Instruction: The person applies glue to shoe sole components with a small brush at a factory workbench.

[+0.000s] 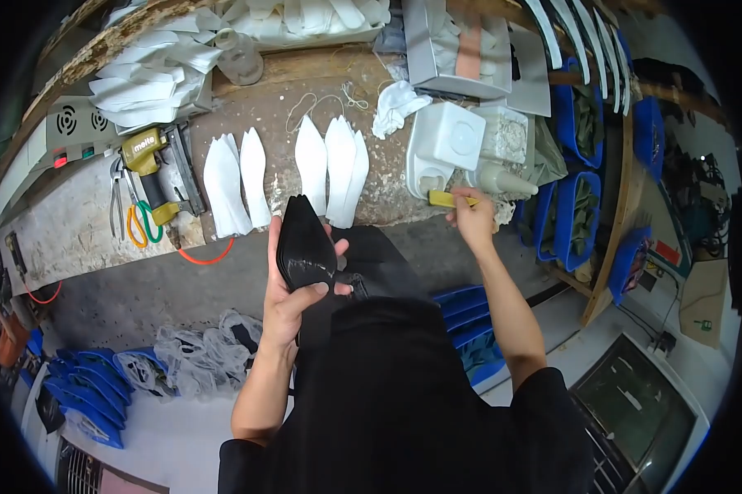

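Observation:
My left hand [293,309] is wrapped round a stack of black pointed pieces [307,243], held up in front of the bench edge with the point upward. The thumb lies across the lower part of the stack, and the other fingers show at its right side. At the bench's right side, my right hand [474,221] grips a yellow-handled tool [453,199] over a white container [432,183]; the tool's far end cannot be made out. White pointed pieces [311,160] lie in groups on the bench behind the black stack.
A nail gun [150,169] with a red hose, pliers [116,198] and scissors [140,226] lie on the left of the bench [66,243]. A white bottle [502,179] lies right of my right hand. Blue bins [576,218] stand farther right. A white cloth [398,107] lies behind.

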Motion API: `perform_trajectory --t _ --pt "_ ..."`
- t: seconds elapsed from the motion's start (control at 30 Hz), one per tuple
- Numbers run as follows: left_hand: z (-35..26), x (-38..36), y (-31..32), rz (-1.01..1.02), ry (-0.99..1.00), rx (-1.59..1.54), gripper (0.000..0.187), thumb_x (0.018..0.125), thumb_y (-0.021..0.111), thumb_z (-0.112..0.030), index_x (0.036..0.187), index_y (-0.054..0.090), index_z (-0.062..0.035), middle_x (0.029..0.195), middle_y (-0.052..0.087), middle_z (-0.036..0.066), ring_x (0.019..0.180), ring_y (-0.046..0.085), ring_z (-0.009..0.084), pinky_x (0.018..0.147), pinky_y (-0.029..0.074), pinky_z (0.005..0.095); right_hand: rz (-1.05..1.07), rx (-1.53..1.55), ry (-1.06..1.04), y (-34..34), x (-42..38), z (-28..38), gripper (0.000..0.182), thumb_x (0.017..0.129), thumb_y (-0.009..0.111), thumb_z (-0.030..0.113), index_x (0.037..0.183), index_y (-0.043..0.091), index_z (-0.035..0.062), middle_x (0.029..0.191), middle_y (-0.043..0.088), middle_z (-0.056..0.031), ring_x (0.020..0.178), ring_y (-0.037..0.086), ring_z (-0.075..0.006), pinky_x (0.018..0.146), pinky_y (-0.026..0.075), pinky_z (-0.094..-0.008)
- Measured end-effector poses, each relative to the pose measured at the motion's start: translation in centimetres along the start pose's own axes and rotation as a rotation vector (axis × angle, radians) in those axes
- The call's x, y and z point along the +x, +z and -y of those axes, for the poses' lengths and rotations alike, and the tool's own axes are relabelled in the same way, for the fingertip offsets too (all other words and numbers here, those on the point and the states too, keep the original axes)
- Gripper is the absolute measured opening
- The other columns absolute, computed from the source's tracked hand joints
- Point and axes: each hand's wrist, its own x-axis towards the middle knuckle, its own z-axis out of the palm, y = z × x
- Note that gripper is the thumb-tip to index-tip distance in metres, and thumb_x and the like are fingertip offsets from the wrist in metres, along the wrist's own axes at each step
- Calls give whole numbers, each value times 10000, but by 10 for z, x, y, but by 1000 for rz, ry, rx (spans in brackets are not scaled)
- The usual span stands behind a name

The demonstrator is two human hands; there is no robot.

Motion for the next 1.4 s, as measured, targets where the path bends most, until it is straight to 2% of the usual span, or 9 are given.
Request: perform_trajectory --t 0.1,0.4,0.73,0.9,0.97,1.0,1.07,1.23,1.4 --pt "4 2 4 -32 -12 -21 1106 733 505 192 1673 122 -249 1568 441 191 1353 535 385 962 577 502 47 224 96 -2 4 -11 198 981 587 83 1112 722 22 808 694 -67 651 668 -140 575 509 -273" --pt "23 5 1 -105 5 61 1107 604 485 128 1652 243 -133 1607 434 118 1412 481 275 1200 338 599 134 229 -310 1 33 -52 222 1004 638 116 1198 718 43 821 687 -47 676 639 -93 575 487 -208" --pt "36 8 -15 -156 -45 56 1138 554 488 94 1648 245 -105 1600 444 114 1388 499 289 1198 356 561 307 470 -8 -31 22 -17 226 1020 617 96 1201 697 -14 765 652 -61 604 579 -104 522 447 -204" --pt "62 32 -9 72 -101 70 1115 564 491 96 1640 262 -88 1597 448 115 1381 508 293 1197 356 560 108 616 -303 -96 -88 87 249 1023 573 42 1243 649 -44 710 625 -78 567 564 -117 478 424 -201" --pt "60 43 32 156 -105 66 1122 570 520 136 1641 266 -84 1592 458 89 1415 466 227 1149 385 348 44 539 -394 -94 -115 107 228 976 611 -15 1191 678 -45 718 649 -101 579 595 -132 493 447 -200" --pt "57 44 56 163 -80 81 1122 570 520 136 1641 266 -84 1592 458 89 1415 466 227 1149 385 348 53 556 -418 -82 -115 111 228 976 611 -15 1191 678 -45 718 649 -101 579 595 -132 493 447 -200" --pt "47 40 96 272 -13 158 1121 580 523 130 1647 248 -75 1580 472 77 1386 481 206 1117 355 267 245 124 -923 -59 -112 115 219 962 614 -17 1169 675 -57 803 701 -138 542 594 -142 466 458 -210" --pt "13 21 116 322 -46 99 1114 597 524 117 1653 226 -75 1580 469 68 1380 477 197 1117 341 267 6 217 -1108 -83 -141 145 268 826 676 -116 1076 732 -40 882 761 -142 624 661 -151 544 505 -227" --pt "-1 9 124 300 -4 159 1122 597 531 102 1658 212 -83 1584 465 66 1366 483 199 1109 345 265 67 13 -1353 -65 -126 177 278 799 671 -110 1055 738 -27 963 777 -134 599 639 -159 549 507 -237"
